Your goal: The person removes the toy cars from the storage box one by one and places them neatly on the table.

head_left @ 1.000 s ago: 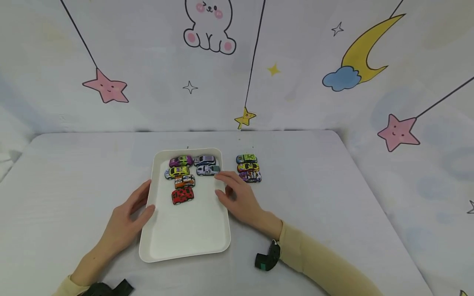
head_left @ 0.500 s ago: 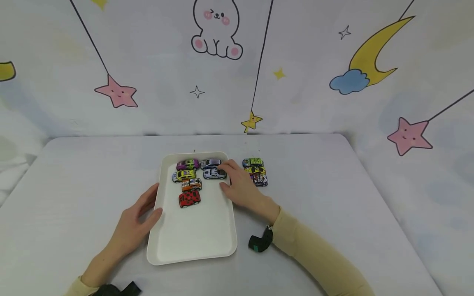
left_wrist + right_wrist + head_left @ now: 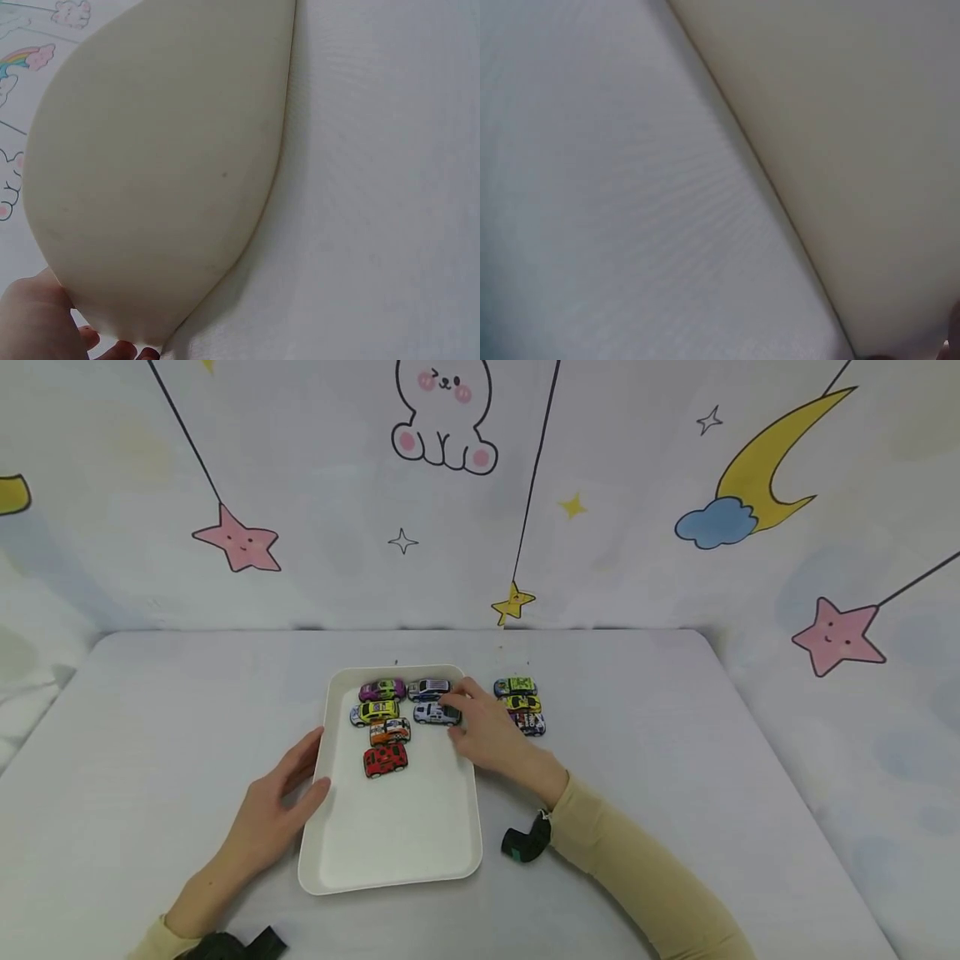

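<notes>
A white tray (image 3: 401,827) bears several small toy cars in its far half. My left hand (image 3: 266,818) holds the tray's left side, thumb over the rim and fingers along the outer wall. The left wrist view shows the tray's wall (image 3: 165,150) close up, with part of that hand (image 3: 37,322) at its lower end. Reaching over the right rim, my right hand (image 3: 491,731) pinches the right end of a silver-white toy car (image 3: 431,713), its fingertip covering that end. The right wrist view mostly shows the tray's outer wall (image 3: 840,150).
In the tray are purple-green (image 3: 382,690), dark silver (image 3: 429,689), yellow (image 3: 375,712), orange-white (image 3: 390,731) and red (image 3: 386,760) toy cars. Right of the tray, a green car (image 3: 515,686), a yellow car (image 3: 522,703) and a purple-white car (image 3: 528,723) lie on the white table (image 3: 637,735).
My right hand has moved in over the tray's right rim and its fingers have closed in on the silver-white car. The left hand stays on the tray. The head view has shifted slightly.
</notes>
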`<action>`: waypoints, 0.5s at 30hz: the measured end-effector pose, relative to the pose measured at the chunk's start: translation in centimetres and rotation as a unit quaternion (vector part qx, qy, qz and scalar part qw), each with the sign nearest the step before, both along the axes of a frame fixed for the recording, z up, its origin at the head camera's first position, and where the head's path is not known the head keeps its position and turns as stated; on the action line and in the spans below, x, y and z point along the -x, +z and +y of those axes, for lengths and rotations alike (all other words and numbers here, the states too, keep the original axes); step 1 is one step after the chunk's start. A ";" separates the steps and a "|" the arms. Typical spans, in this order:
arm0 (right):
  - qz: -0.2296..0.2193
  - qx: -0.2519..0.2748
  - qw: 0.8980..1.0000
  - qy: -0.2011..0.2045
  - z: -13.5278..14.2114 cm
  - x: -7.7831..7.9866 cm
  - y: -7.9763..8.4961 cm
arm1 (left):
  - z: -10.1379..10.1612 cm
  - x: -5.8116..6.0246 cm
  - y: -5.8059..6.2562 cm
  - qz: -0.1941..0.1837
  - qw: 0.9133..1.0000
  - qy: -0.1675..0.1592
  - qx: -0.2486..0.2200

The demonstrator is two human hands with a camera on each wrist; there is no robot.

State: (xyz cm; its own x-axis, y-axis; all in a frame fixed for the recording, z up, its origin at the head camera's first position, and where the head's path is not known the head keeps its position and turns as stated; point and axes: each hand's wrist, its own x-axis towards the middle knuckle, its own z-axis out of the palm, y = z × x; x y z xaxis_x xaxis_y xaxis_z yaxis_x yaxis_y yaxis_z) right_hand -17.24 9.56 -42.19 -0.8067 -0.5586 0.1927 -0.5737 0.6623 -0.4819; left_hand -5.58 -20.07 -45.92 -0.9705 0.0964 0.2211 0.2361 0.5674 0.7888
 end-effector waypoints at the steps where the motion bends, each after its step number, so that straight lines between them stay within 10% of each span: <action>1: 0.003 0.001 1.000 0.000 0.0 0.0 0.0 | 0.0 0.0 0.0 0.000 1.000 0.001 0.001; 15: -0.009 -0.006 1.000 -0.010 -0.3 -0.5 0.1 | 0.0 -0.1 0.1 0.002 1.000 0.001 -0.001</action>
